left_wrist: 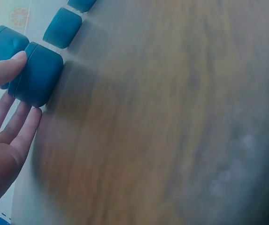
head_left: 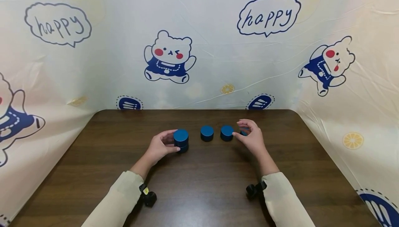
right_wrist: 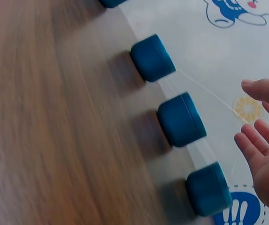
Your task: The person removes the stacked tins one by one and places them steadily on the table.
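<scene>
In the head view my left hand (head_left: 160, 147) is around a stack of two round blue lidded tins. Its thumb presses the front of the lower tin (left_wrist: 40, 75), near the lid's edge, and the fingers reach behind. The upper tin (head_left: 181, 136) sits on top, slightly offset. To the right, a row holds one single blue tin (head_left: 207, 134), a middle tin (head_left: 227, 135) and an end tin (right_wrist: 209, 190). My right hand (head_left: 253, 138) hovers by the row's right end, fingers spread and holding nothing, partly hiding the end tin in the head view.
The tins stand on a dark brown wooden table (head_left: 199, 185) with rounded far corners. Behind it hangs a pale curtain (head_left: 212, 19) printed with bears, orange slices and the word "happy". A small black camera (head_left: 150, 198) is strapped at the left wrist, another (head_left: 251, 191) at the right.
</scene>
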Demonstrator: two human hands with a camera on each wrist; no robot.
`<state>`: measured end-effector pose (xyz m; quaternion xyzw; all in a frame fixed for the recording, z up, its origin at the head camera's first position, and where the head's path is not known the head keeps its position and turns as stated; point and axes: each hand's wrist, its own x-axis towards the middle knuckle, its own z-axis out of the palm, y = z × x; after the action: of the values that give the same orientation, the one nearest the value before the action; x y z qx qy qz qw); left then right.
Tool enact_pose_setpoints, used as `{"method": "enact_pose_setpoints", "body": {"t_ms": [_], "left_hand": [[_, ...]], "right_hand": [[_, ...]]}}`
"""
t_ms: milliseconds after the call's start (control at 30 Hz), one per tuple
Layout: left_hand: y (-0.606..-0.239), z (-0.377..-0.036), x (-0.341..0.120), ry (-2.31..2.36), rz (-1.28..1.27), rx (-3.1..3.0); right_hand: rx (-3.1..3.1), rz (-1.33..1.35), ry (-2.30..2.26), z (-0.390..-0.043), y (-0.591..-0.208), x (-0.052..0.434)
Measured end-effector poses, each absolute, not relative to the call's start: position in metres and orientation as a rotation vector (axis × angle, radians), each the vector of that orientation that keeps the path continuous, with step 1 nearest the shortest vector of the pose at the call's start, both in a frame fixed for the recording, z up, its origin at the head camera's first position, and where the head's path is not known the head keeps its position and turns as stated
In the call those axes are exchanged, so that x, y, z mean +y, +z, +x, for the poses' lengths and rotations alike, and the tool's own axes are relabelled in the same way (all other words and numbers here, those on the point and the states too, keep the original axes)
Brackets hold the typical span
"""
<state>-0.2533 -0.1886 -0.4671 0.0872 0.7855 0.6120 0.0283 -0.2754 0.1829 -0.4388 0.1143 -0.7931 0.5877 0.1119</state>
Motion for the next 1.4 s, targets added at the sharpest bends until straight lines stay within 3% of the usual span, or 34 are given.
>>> {"method": "enact_pose_setpoints", "body": {"t_ms": [667, 1400], "left_hand": [[-0.469, -0.256, -0.189, 1.827, 0.191, 2.422], [-0.470, -0.257, -0.191, 1.814, 0.203, 2.392]], "right_hand": [[-2.343, 0.616, 1.795, -0.261, -0.421, 0.130], [-2.337, 0.760, 1.808, -0.263, -0.434, 0.097]]}}
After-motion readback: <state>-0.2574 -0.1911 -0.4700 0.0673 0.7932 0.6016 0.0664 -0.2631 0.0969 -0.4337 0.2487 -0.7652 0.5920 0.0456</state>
